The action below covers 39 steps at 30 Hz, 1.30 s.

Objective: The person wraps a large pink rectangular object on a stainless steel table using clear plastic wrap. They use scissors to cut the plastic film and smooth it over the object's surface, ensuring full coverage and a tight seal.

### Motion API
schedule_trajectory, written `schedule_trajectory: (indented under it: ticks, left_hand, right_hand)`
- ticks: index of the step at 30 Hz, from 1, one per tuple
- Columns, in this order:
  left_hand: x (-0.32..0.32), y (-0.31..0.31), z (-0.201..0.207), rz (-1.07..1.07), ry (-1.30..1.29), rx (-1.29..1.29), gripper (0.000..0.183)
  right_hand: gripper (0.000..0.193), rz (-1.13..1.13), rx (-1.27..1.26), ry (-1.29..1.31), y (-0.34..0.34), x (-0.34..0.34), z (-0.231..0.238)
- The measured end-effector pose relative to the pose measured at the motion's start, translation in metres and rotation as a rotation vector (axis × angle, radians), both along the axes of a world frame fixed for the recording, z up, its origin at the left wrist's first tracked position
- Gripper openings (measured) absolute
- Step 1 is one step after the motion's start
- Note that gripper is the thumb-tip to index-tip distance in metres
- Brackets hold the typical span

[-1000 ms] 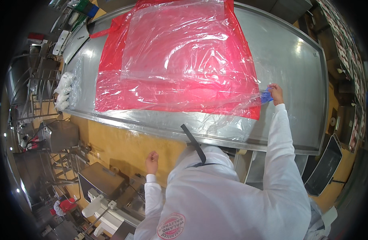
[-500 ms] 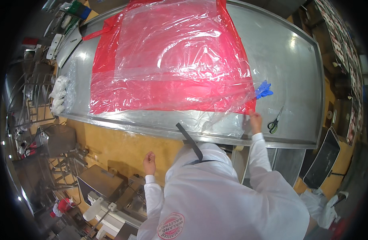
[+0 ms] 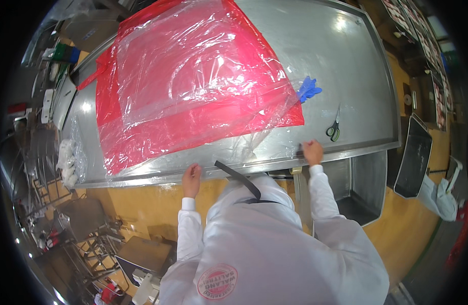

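Observation:
A red plastic sheet or bag point(image 3: 137, 147) lies spread on the metal table, with a clear plastic sheet point(image 3: 178, 66) over much of it. My left hand point(image 3: 192, 180) is at the table's front edge, fingers loosely bent, nothing visible in it. Close to the same edge, my right hand point(image 3: 312, 152) is apart from the red plastic's near right corner, its fingers slightly bent and seemingly free of anything. Thin clear film point(image 3: 249, 145) trails between the hands. Scissors with dark green-and-black handles point(image 3: 333, 129) lie beyond my right hand, near a crumpled blue glove point(image 3: 309, 90).
The metal table point(image 3: 346, 61) has a raised rim. White crumpled plastic point(image 3: 67, 162) sits at its left end. A metal basin point(image 3: 353, 188) stands below the front edge at right, beside a dark tub point(image 3: 413, 157). A black strap point(image 3: 237, 178) sticks out from my waist.
My right hand has come away from the red plastic's corner. My left hand has risen to the table edge. The view has turned, so the table and plastic appear tilted and shifted left.

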<state>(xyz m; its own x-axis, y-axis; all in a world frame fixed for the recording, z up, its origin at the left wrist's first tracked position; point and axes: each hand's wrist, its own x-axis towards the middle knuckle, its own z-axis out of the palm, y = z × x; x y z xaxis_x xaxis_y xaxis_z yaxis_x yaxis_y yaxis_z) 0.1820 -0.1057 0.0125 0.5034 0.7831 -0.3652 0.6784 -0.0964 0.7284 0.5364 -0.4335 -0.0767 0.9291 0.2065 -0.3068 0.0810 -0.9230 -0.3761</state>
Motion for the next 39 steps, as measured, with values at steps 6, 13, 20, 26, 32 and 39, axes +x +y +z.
schedule_trajectory:
  ticks: [6,13,20,26,32,39]
  left_hand:
    - [0.112,-0.025,0.016,-0.298,-0.106,-0.027,0.031]
    - [0.208,-0.155,0.018,-0.988,-0.267,0.033,0.049]
    - [0.232,-0.222,-0.055,-1.058,0.024,0.281,0.027]
    - [0.202,-0.229,-0.03,-0.99,-0.315,0.088,0.01]
    - [0.19,-0.247,0.016,-0.732,-0.204,-0.186,0.013]
    - [0.186,-0.246,0.048,-0.246,-0.46,-0.509,0.01]
  right_hand:
    - [0.021,0.176,-0.126,0.109,0.029,-0.015,-0.051]
    - [0.014,0.015,0.061,-0.161,-0.044,-0.037,0.028]
    - [0.03,0.043,0.154,-0.05,-0.072,0.022,0.028]
    - [0.043,-0.112,0.51,0.026,0.054,0.168,0.02]
    - [0.023,0.0,0.484,0.931,0.164,0.263,-0.016]
    - [0.014,-0.243,0.755,1.0,0.209,0.282,0.006]
